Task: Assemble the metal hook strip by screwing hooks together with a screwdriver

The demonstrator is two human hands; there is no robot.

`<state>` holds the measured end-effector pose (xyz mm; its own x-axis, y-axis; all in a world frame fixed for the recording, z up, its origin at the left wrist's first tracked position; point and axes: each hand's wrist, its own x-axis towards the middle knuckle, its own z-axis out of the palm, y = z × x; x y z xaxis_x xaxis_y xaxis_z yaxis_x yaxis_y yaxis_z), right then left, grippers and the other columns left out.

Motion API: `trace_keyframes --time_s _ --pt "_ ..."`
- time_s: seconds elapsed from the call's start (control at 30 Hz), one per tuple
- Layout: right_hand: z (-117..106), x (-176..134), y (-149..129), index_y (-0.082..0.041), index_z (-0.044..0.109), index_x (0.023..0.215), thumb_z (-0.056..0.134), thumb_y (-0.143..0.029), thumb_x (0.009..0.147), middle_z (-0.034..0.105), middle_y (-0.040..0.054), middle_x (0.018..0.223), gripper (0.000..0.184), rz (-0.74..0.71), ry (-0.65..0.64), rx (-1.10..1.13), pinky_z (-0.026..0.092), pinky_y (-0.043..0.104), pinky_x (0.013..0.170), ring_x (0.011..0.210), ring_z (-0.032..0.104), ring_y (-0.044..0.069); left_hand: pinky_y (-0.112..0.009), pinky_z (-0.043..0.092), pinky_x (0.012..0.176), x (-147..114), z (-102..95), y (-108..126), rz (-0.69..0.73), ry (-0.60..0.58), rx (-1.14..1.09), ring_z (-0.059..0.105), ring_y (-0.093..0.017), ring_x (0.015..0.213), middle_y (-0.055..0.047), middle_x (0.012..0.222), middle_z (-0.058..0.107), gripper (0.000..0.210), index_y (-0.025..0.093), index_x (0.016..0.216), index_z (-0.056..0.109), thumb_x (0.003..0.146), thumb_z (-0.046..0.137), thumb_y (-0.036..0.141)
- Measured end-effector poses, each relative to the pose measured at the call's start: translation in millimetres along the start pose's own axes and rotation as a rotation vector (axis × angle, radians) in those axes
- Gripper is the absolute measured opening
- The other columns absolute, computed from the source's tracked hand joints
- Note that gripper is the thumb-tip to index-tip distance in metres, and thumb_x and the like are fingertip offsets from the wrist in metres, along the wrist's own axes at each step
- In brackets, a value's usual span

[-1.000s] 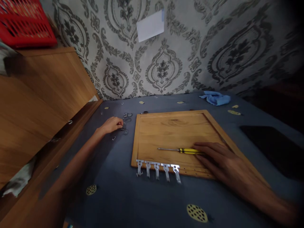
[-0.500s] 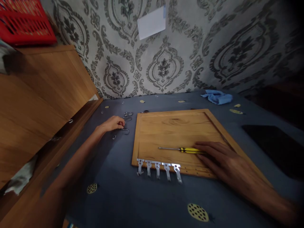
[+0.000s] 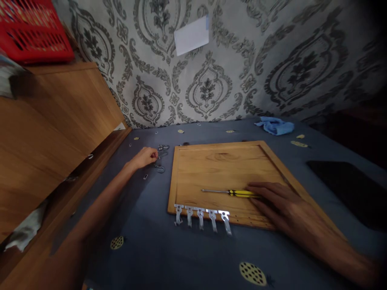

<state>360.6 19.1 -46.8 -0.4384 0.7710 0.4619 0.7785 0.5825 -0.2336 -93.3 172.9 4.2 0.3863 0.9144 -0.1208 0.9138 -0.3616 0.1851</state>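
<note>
My right hand (image 3: 282, 205) rests on the wooden panel (image 3: 205, 161), its fingers over the handle end of a yellow-and-black screwdriver (image 3: 238, 193) whose shaft points left. Along the panel's near edge stands a row of several metal hooks (image 3: 200, 217), sticking out over the cloth. Left of the panel, my left hand (image 3: 146, 157) is down at the cloth with fingertips pinched together; what they hold, if anything, is too small to make out. Small loose metal pieces (image 3: 163, 148) lie just beyond those fingertips, and a curved metal hook (image 3: 159, 169) lies nearer me.
A wooden cabinet (image 3: 60, 108) with a red basket (image 3: 36, 40) on top borders the left side. Blue-grey cloth (image 3: 145, 249) covers the surface. At the right are a blue rag (image 3: 275, 125) and a dark flat object (image 3: 344, 189). A patterned wall (image 3: 208, 88) stands behind.
The view has tilted up slightly, so everything sits a little lower. My left fingertips have curled tighter beside the metal pieces. The right hand and screwdriver stay in place on the panel.
</note>
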Motion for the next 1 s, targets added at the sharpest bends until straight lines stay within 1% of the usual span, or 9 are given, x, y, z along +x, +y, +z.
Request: trace_keyframes --time_s 0.1,0.2,0.37,0.47,0.6,0.67,0.77,0.83,1.0 --pt "-0.3 0.6 -0.5 -0.023 0.073 0.109 0.041 -0.048 0.101 0.077 0.0123 0.113 0.041 0.012 0.002 0.008 0.063 0.050 0.090 0.102 0.074 0.032 -0.046 0.059 0.091 -1.4 -0.6 -0.2 -0.023 0.103 -0.004 0.068 -0.024 0.108 -0.010 0.127 0.066 0.034 0.017 0.127 0.062 0.099 0.065 0.037" --pt "-0.8 1.1 -0.6 -0.023 0.073 0.109 0.041 -0.046 0.102 0.077 0.0116 0.113 0.040 0.002 0.008 0.010 0.063 0.048 0.090 0.102 0.074 0.031 -0.045 0.059 0.091 -7.7 -2.5 -1.6 -0.028 0.163 -0.017 0.068 -0.024 0.107 -0.010 0.125 0.066 0.033 0.016 0.125 0.063 0.099 0.065 0.037" --pt "-0.7 2.5 -2.5 -0.019 0.074 0.110 0.038 -0.046 0.103 0.077 0.0139 0.113 0.045 -0.007 -0.005 -0.035 0.064 0.047 0.090 0.102 0.075 0.031 -0.042 0.060 0.086 -29.6 1.2 1.3 0.008 0.159 -0.066 0.070 -0.021 0.096 -0.007 0.111 0.070 0.028 0.014 0.114 0.066 0.099 0.064 0.037" --pt "-1.4 3.1 -4.8 -0.017 0.074 0.109 0.034 -0.048 0.104 0.077 0.0159 0.113 0.051 0.013 -0.017 -0.050 0.064 0.047 0.090 0.102 0.075 0.032 -0.038 0.056 0.088 -42.2 7.4 8.6 0.048 0.160 -0.094 0.069 -0.019 0.094 -0.006 0.105 0.073 0.019 0.016 0.109 0.069 0.100 0.059 0.030" --pt "-4.4 2.8 -6.5 -0.020 0.074 0.109 0.034 -0.049 0.103 0.077 0.0138 0.115 0.050 0.047 -0.049 -0.036 0.063 0.046 0.094 0.105 0.074 0.031 -0.030 0.051 0.087 -51.8 12.0 17.9 0.069 0.197 -0.099 0.068 -0.019 0.094 -0.005 0.106 0.076 0.025 0.020 0.108 0.071 0.097 0.050 0.023" --pt "-5.5 2.5 -6.1 -0.021 0.074 0.111 0.037 -0.048 0.102 0.077 0.0130 0.116 0.047 0.050 -0.063 -0.028 0.063 0.046 0.095 0.106 0.074 0.031 -0.029 0.051 0.083 -55.2 13.3 20.4 0.074 0.208 -0.093 0.067 -0.019 0.090 -0.005 0.104 0.076 0.025 0.020 0.107 0.071 0.095 0.050 0.023" --pt "-5.1 2.0 -4.3 -0.021 0.074 0.111 0.038 -0.048 0.102 0.077 0.0140 0.116 0.046 0.053 -0.056 -0.027 0.063 0.047 0.093 0.105 0.074 0.032 -0.028 0.049 0.078 -61.5 16.9 22.2 0.073 0.220 -0.080 0.066 -0.019 0.085 -0.003 0.097 0.074 0.018 0.022 0.101 0.071 0.091 0.056 0.023" --pt "-3.8 1.8 -3.1 -0.021 0.075 0.109 0.037 -0.049 0.102 0.077 0.0144 0.114 0.048 0.050 -0.042 -0.022 0.063 0.047 0.092 0.104 0.074 0.032 -0.028 0.048 0.079 -66.9 21.0 22.8 0.062 0.241 -0.072 0.066 -0.019 0.086 -0.002 0.094 0.073 0.013 0.023 0.096 0.070 0.091 0.058 0.023" --pt "-1.8 1.8 -3.5 -0.018 0.074 0.108 0.036 -0.049 0.103 0.076 0.0154 0.113 0.050 0.027 -0.032 -0.011 0.062 0.045 0.094 0.103 0.074 0.031 -0.030 0.047 0.083 -82.1 33.6 24.8 0.037 0.317 -0.092 0.064 -0.020 0.087 -0.004 0.094 0.069 0.014 0.023 0.093 0.068 0.095 0.055 0.021"
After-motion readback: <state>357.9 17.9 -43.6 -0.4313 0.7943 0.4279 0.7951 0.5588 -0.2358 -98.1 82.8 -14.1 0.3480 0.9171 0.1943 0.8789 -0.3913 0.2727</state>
